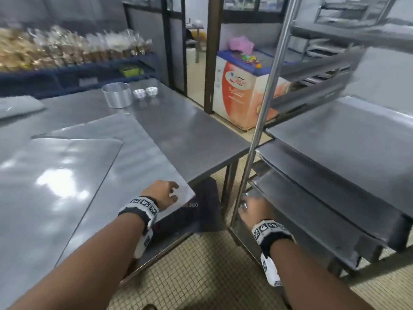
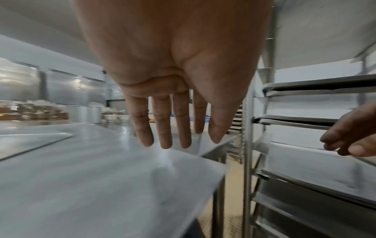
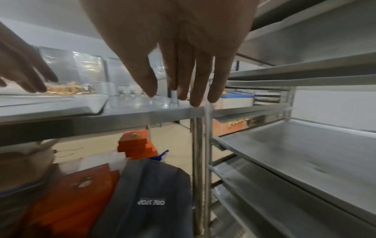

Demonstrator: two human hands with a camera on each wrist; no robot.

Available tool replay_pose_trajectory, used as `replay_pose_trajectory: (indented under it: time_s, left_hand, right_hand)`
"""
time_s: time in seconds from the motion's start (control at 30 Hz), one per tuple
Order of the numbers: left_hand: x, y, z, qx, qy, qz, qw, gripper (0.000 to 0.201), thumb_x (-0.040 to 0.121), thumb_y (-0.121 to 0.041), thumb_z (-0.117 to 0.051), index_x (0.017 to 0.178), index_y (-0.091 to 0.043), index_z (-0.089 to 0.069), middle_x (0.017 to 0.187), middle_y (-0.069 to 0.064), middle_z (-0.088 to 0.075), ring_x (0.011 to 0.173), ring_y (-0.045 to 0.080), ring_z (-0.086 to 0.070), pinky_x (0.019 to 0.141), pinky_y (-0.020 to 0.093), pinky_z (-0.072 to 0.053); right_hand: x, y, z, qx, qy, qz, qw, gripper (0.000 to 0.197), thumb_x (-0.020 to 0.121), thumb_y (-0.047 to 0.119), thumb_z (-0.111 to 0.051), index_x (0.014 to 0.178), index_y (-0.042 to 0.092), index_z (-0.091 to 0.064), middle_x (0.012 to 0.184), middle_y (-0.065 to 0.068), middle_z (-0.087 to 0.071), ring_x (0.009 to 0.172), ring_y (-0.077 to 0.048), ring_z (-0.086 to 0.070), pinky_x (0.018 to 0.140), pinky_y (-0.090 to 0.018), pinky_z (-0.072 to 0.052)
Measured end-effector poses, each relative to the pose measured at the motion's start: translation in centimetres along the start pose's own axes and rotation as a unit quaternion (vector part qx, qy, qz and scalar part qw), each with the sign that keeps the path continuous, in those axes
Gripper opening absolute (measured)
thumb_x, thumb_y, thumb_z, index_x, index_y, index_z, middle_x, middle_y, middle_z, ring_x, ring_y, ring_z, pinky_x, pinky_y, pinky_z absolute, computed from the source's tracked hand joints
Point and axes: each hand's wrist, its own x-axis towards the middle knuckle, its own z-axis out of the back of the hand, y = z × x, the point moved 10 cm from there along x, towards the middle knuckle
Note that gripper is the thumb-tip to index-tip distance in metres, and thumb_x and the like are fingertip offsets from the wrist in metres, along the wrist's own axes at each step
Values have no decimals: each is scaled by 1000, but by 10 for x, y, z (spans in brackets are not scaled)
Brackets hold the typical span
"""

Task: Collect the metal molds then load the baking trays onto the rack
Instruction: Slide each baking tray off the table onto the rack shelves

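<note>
Nearest: left hand [image 1: 162, 194] over the near corner of a baking tray [image 1: 125, 175] that overhangs the steel table [image 1: 190, 130] edge; fingers straight and spread per the left wrist view [image 2: 162, 122], gripping nothing, contact with tray surface unclear. Right hand [image 1: 252, 209] low beside the rack [image 1: 266, 108] upright, in front of a loaded tray [image 1: 324, 198]; fingers extended and relaxed in the right wrist view [image 3: 193, 77], nothing held. Second baking tray [image 1: 51, 175] lying partly on top of the first, to the left. Rack immediately right of table, several trays already slotted on its runners, one wider tray [image 1: 346, 135] on an upper level. Dark bag [image 1: 205, 209] with white lettering on the shelf under the table, orange boxes [image 3: 136, 141] behind it. Farther back on the table: round metal mold [image 1: 116, 94], upright, two small fluted molds [image 1: 145, 92] just beside it to the right. Beyond: packaged goods [image 1: 67, 48] along the left wall, orange-and-white chest freezer [image 1: 241, 90] past the table's far end.
</note>
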Motion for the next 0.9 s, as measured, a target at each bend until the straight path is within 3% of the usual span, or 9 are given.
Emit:
replay_pose_trajectory:
  time_s: [0.07, 0.17, 0.3, 0.57, 0.77, 0.9]
  left_hand:
    - [-18, 47, 8, -7, -7, 46, 999, 45, 91, -37, -62, 135, -27, -55, 125, -4, -66, 114, 20, -62, 95, 33, -51]
    - [-46, 117, 19, -33, -13, 113, 993, 47, 91, -37, -63, 136, -25, -55, 126, -2, -66, 112, 20, -62, 98, 35, -50]
    - [-86, 208, 30, -73, -13, 194, 978, 49, 91, -37, -64, 137, -25, -53, 130, 2, -63, 114, 21, -61, 101, 36, -49]
    - [-145, 383, 56, -70, -14, 278, 958, 52, 91, -35, -65, 139, -20, -52, 132, 8, -61, 118, 25, -59, 101, 37, -48]
    - [-160, 509, 68, -55, 8, 327, 943, 61, 91, -37, -65, 144, -16, -44, 128, 9, -62, 120, 27, -57, 101, 38, -47]
    - [-152, 581, 74, -40, 5, 355, 934, 71, 91, -45, -59, 150, -18, -33, 135, 13, -55, 125, 33, -52, 104, 42, -44]
  right_hand:
    - [7, 39, -11, 2, 24, 13, 1000, 28, 89, 35, -59, 114, 24, -66, 103, -3, -72, 98, -25, -68, 79, -34, -55]
    - [17, 106, -35, 22, 60, 53, 997, 30, 89, 36, -58, 116, 27, -65, 110, 0, -72, 101, -25, -68, 84, -34, -56]
    - [21, 201, -69, 43, 102, 94, 989, 34, 87, 32, -56, 118, 21, -66, 114, -1, -71, 107, -25, -66, 91, -35, -54]
    - [5, 383, -145, 78, 189, 114, 972, 43, 87, 30, -62, 124, 9, -62, 124, -11, -66, 116, -27, -61, 95, -31, -49]
    - [4, 465, -192, 134, 211, 2, 968, 53, 82, 37, -68, 124, 4, -62, 130, -17, -60, 119, -32, -58, 98, -33, -47]
    - [3, 479, -213, 188, 179, -145, 955, 61, 79, 42, -69, 127, 8, -55, 132, -19, -47, 120, -37, -50, 99, -36, -42]
